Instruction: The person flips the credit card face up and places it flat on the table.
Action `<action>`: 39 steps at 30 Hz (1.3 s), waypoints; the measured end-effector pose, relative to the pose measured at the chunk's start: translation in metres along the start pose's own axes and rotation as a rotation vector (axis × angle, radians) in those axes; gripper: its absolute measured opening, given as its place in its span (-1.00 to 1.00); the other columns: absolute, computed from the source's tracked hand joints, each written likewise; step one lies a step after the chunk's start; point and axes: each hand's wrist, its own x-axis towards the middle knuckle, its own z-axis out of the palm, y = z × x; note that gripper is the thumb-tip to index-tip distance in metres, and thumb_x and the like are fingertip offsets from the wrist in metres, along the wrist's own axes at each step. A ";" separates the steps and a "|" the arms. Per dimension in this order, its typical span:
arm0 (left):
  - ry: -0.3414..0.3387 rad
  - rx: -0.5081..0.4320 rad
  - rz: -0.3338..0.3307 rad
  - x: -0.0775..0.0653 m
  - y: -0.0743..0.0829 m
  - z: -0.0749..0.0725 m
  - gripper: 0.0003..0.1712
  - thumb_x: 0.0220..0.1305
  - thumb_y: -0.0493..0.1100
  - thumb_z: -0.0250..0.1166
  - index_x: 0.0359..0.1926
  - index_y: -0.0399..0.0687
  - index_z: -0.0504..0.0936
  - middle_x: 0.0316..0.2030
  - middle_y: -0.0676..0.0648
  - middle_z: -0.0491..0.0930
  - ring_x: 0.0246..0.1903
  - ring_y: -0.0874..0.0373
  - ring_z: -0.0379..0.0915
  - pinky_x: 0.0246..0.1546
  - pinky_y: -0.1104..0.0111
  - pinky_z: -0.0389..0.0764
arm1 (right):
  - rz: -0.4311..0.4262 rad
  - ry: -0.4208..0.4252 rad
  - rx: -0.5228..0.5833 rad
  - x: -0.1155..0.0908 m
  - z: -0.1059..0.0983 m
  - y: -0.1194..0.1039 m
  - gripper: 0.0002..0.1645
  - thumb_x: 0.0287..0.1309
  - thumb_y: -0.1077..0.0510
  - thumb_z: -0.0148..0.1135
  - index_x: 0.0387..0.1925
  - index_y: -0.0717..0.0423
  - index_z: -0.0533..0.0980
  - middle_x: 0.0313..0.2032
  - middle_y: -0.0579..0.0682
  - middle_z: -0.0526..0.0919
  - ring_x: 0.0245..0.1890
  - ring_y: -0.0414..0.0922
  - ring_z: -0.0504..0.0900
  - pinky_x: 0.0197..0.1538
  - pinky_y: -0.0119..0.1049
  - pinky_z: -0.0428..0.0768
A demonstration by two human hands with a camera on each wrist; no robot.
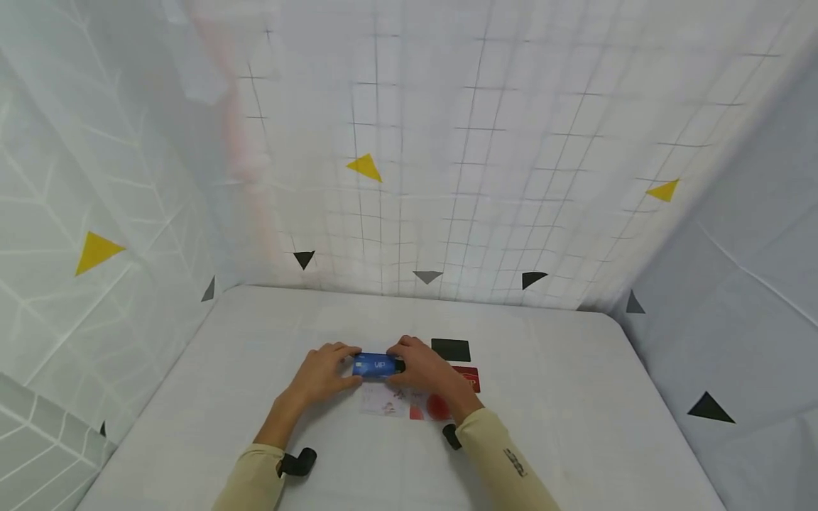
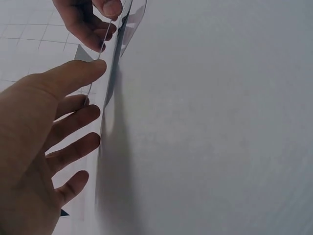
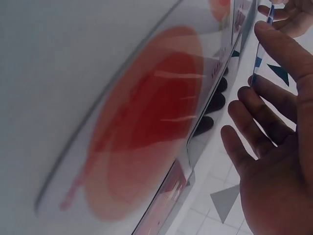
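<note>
A blue card [image 1: 373,365] printed "VIP" is held between both hands, slightly above the table. My left hand [image 1: 326,372] pinches its left end between thumb and index finger; the other fingers of the left hand [image 2: 44,122] stay off the card. My right hand [image 1: 422,365] pinches the right end the same way, and a dark patch shows there. In the right wrist view the card's thin edge [image 3: 257,59] runs between thumb and index finger. Just below lie a pale card with pinkish print [image 1: 383,401] and a card with a red circle [image 1: 436,407], partly hidden.
Beyond the right hand lies a black card [image 1: 451,350]. A red card [image 1: 473,378] is partly covered by that hand. The white table [image 1: 562,426] meets a gridded white sheet [image 1: 434,177] behind, with more sheets at both sides.
</note>
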 end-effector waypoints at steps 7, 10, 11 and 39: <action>-0.016 0.054 0.020 -0.007 -0.002 -0.006 -0.35 0.09 0.15 0.52 0.20 0.09 0.64 0.07 -0.01 0.61 0.09 -0.04 0.48 0.00 -0.04 0.48 | 0.022 0.005 -0.049 0.000 0.007 -0.013 -0.31 0.09 -0.27 0.44 0.22 -0.13 0.56 0.09 -0.07 0.53 0.05 -0.10 0.46 0.15 -0.09 0.56; -0.032 0.054 0.014 -0.010 -0.001 -0.007 -0.35 0.08 0.14 0.53 0.20 0.08 0.65 0.06 -0.01 0.60 0.08 -0.04 0.47 -0.02 -0.03 0.48 | 0.041 -0.006 -0.051 -0.001 0.008 -0.017 -0.30 0.09 -0.27 0.45 0.23 -0.14 0.56 0.10 -0.07 0.53 0.07 -0.08 0.45 0.16 -0.07 0.55; -0.039 0.055 0.011 -0.010 -0.001 -0.008 -0.34 0.08 0.15 0.53 0.20 0.07 0.65 0.06 -0.01 0.60 0.08 -0.04 0.47 -0.03 -0.02 0.48 | 0.046 -0.009 -0.054 -0.001 0.009 -0.018 -0.30 0.09 -0.27 0.45 0.23 -0.15 0.56 0.10 -0.07 0.52 0.07 -0.09 0.44 0.16 -0.07 0.54; -0.111 0.012 -0.025 -0.011 -0.001 -0.013 -0.31 0.06 0.12 0.55 0.23 0.09 0.64 0.13 -0.02 0.54 0.15 -0.05 0.40 0.05 -0.05 0.44 | 0.077 0.000 -0.029 -0.012 0.008 -0.028 -0.31 0.08 -0.23 0.47 0.22 -0.11 0.57 0.07 -0.07 0.52 0.05 -0.10 0.43 0.17 -0.10 0.56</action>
